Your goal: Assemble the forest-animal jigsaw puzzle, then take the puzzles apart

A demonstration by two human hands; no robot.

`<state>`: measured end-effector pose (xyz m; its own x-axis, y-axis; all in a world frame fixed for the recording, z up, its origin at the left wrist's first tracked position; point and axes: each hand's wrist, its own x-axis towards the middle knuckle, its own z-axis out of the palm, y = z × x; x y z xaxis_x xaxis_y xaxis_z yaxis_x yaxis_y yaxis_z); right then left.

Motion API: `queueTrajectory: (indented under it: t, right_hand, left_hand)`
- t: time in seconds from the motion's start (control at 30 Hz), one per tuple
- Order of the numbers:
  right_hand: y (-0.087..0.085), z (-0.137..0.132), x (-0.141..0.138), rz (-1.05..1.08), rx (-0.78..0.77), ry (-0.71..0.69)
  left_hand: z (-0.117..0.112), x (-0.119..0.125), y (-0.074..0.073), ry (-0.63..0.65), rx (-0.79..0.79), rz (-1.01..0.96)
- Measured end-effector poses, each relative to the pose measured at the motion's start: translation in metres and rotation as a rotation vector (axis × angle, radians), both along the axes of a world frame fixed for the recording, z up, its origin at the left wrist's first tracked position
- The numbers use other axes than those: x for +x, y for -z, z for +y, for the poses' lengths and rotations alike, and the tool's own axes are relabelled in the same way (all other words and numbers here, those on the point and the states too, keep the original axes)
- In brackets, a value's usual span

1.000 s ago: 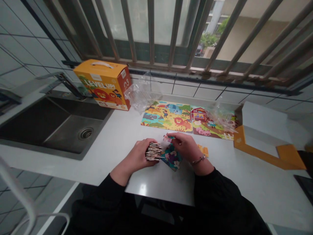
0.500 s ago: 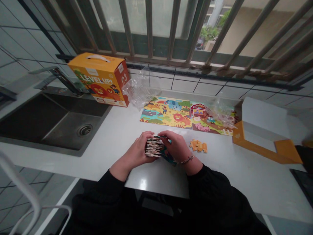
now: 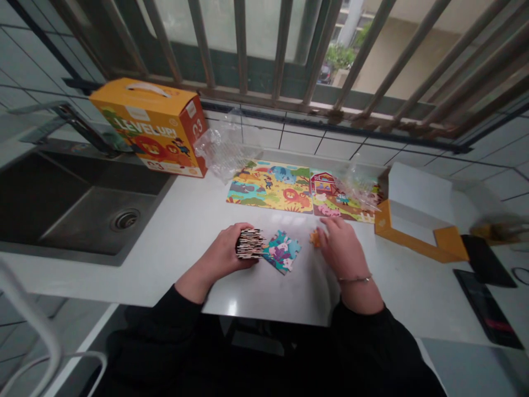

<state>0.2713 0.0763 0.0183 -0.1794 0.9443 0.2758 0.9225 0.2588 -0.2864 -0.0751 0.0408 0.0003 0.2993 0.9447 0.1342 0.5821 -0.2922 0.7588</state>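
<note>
My left hand [image 3: 225,251] is closed around a thick stack of jigsaw puzzle pieces [image 3: 250,243], their cut edges facing up. Just right of that stack, a few teal and purple puzzle pieces with a white rabbit picture [image 3: 283,251] lie on the counter. My right hand [image 3: 341,245] is over the small pile of orange puzzle pieces [image 3: 314,238], its fingers bent down and drawn together at them. Most of this pile is hidden under the hand, and I cannot make out what is between the fingertips.
Behind my hands lie a safari picture board [image 3: 270,187] and a farm picture board [image 3: 336,190], with clear plastic [image 3: 359,184] on the latter. More crumpled plastic [image 3: 223,146] leans by an orange box [image 3: 152,127]. A sink [image 3: 95,212] is left, an open carton [image 3: 413,226] right.
My right hand has left the stack and moved right to the orange pieces. The rabbit pieces, partly covered before, now show. My left hand keeps its hold, and the view has shifted slightly.
</note>
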Motion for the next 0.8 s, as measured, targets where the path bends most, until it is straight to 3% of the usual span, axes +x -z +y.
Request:
queueTrajectory:
  t: [0.07,0.2,0.4,0.6,0.8]
  right_hand:
    - [0.006,-0.007,0.038,-0.094,-0.072,0.116]
    - [0.018,-0.012,0.072,0.019,-0.182,0.009]
    - [0.018,-0.006,0.063,0.181,-0.219,0.026]
    - [0.012,0.002,0.040,0.226,-0.236,-0.080]
    - [0.007,0.002,0.018,0.183,-0.362,0.009]
  left_hand:
    - [0.000,-0.001,0.001,0.016,0.006,0.002]
    - [0.001,-0.002,0.001,0.016,0.013,0.015]
    - [0.002,-0.002,0.003,0.028,0.020,0.010]
    - [0.003,-0.003,0.003,0.028,0.026,0.013]
    - [0.003,-0.003,0.004,0.045,0.034,0.002]
